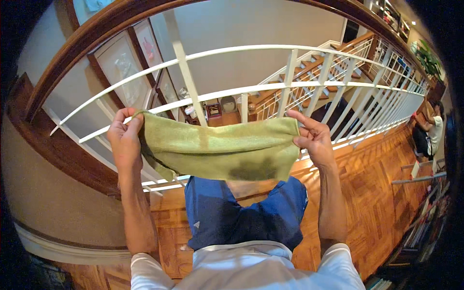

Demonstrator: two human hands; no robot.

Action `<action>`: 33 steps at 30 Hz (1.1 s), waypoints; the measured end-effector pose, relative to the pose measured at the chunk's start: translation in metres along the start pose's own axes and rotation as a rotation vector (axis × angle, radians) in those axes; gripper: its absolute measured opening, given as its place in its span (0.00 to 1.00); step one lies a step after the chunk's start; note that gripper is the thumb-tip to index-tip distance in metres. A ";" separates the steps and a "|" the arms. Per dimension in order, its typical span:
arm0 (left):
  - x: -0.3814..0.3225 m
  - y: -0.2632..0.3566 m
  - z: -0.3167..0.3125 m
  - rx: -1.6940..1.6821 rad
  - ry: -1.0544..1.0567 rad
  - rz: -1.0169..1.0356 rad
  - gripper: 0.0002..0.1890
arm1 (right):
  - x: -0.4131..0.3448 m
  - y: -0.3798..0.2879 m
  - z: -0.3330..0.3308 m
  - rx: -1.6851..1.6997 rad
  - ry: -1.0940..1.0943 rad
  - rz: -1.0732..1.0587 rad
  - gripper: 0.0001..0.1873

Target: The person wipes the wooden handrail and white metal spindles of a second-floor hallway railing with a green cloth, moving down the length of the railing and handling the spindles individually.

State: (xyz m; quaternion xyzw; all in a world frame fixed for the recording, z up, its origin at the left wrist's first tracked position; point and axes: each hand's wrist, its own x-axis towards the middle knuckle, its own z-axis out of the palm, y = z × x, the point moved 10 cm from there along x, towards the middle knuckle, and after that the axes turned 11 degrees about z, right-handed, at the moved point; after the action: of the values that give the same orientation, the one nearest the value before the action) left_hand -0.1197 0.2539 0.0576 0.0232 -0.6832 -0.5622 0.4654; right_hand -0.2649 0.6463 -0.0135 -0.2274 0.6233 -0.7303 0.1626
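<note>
A yellow-green cloth (217, 145) is stretched between my two hands, in front of the railing. Its left end is pinched between the thumb and fingers of my left hand (127, 136). My right hand (314, 139) grips the right edge, its index finger extended along the top corner. A fold runs lengthwise across the fabric, and the lower edge hangs loose. Darker patches, perhaps shadow, show on the lower right part. Behind the cloth stands a white metal railing (253, 88), partly hidden by it.
A dark wooden handrail (63, 54) curves over the railing. Beyond and below it are a staircase (311, 72) and framed pictures (125, 69). Parquet floor (366, 188) lies underfoot. Another person (429, 127) is low by the railing at far right, near a shelf of books (417, 235).
</note>
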 end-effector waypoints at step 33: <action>-0.001 -0.009 -0.004 0.066 -0.177 0.007 0.19 | 0.002 -0.024 -0.027 -0.103 0.264 -0.211 0.22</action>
State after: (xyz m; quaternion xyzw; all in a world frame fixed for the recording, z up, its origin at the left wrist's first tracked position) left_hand -0.1214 0.2479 0.0497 -0.0135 -0.7401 -0.5376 0.4039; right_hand -0.2801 0.6719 0.0073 -0.2017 0.6484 -0.7340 -0.0098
